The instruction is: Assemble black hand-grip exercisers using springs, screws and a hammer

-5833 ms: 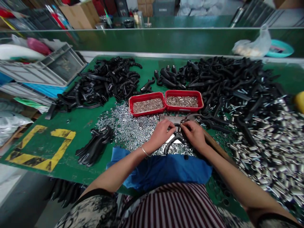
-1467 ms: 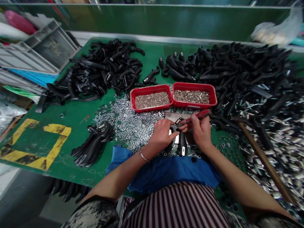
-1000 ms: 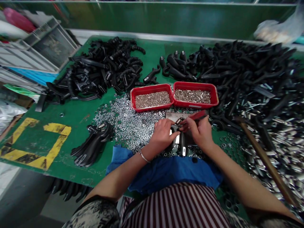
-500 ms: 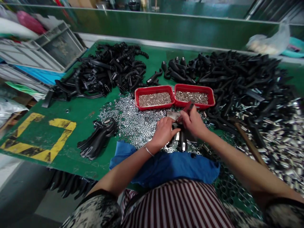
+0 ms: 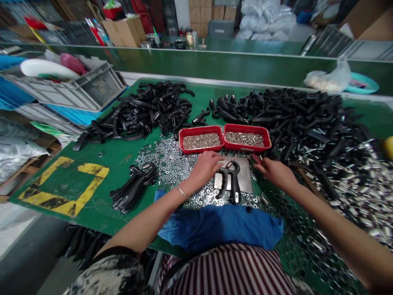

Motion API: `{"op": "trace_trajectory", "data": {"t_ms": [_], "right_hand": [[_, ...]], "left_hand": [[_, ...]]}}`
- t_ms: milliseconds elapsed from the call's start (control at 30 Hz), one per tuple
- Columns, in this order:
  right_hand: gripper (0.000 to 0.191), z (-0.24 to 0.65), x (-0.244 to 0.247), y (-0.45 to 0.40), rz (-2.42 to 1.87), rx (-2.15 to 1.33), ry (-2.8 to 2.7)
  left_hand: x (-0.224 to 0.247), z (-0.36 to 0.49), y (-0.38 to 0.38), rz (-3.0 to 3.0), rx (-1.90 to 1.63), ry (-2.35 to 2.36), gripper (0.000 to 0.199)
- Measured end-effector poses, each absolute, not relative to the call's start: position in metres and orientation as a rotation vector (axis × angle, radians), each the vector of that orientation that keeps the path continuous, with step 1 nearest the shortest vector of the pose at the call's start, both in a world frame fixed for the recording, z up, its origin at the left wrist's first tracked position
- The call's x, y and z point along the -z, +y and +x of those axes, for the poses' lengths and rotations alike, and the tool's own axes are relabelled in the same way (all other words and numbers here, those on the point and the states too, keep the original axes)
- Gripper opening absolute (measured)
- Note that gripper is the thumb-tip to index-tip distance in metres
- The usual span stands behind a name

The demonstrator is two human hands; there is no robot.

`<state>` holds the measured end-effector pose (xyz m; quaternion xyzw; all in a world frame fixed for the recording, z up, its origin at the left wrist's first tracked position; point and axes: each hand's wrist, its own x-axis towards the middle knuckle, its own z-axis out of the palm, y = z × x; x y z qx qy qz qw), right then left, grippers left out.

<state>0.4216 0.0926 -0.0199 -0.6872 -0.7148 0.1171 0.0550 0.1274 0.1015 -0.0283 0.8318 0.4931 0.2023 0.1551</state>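
Observation:
A black hand grip with two handles (image 5: 235, 184) lies on a square metal plate (image 5: 245, 174), a small metal cylinder at its top. My left hand (image 5: 205, 166) is at the plate's left edge beside the grip's top, fingers bent; whether they pinch something is hidden. To the right of the plate, my right hand (image 5: 272, 170) is closed on a tool with a red end (image 5: 255, 159), mostly hidden. Behind the plate stand two red trays: the left tray (image 5: 201, 150) holds tiny metal pieces, and the right tray (image 5: 247, 148) holds small pins.
Washers (image 5: 168, 157) spread left of the plate. A stack of black grips (image 5: 132, 188) lies farther left. Black parts form a left pile (image 5: 153, 106) and a right pile (image 5: 294, 110). Metal cylinders (image 5: 365, 188) cover the right side. Blue cloth (image 5: 221, 225) lies in front.
My right hand has moved right with the tool, off the black grip, which now shows on the plate. My left hand has drawn back slightly. The view has tilted up.

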Motion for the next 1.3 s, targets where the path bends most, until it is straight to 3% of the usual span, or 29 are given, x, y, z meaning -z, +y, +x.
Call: {"op": "trace_trajectory", "data": {"t_ms": [67, 133, 233, 367, 467, 633, 767, 867, 967, 1133, 1300], "right_hand": [[0.045, 0.44, 0.016, 0.097, -2.105, -0.223, -2.321], [0.04, 0.439, 0.007, 0.106, -1.942, -0.079, -2.328], [0.029, 0.403, -0.006, 0.136, -1.67, -0.16, -2.32], [0.023, 0.325, -0.01, 0.193, -1.334, -0.206, -2.504], [0.023, 0.271, -0.002, 0.228, -1.215, -0.189, -2.724], [0.02, 0.237, 0.023, 0.251, -1.251, -0.222, -2.771], [0.026, 0.242, 0.035, 0.253, -1.297, -0.247, -2.706], [0.028, 0.244, 0.039, 0.253, -1.331, -0.286, -2.654], [0.028, 0.243, 0.042, 0.254, -1.351, -0.329, -2.614], [0.027, 0.242, 0.038, 0.257, -1.323, -0.384, -2.54], [0.015, 0.265, 0.023, 0.23, -1.195, -0.827, -2.093]], "left_hand": [[0.013, 0.106, 0.136, 2.447, -0.516, 1.628, 0.028], [0.004, 0.086, 0.172, 2.485, -0.226, 1.864, 0.029], [0.002, 0.071, 0.208, 2.441, 0.147, 1.975, 0.022], [0.011, 0.073, 0.21, 2.489, 0.215, 1.934, 0.024], [0.016, 0.076, 0.202, 2.516, 0.214, 1.949, 0.032], [0.021, 0.068, 0.203, 2.463, 0.086, 2.006, 0.029], [0.021, 0.074, 0.183, 2.46, -0.355, 1.953, 0.028], [0.022, 0.099, 0.145, 2.43, -0.653, 1.612, 0.025], [0.03, 0.131, 0.111, 2.375, -0.612, 1.313, 0.021], [0.049, 0.16, 0.099, 2.402, -0.456, 1.335, 0.021], [0.059, 0.161, 0.101, 2.636, -0.426, 1.306, 0.03]]}}
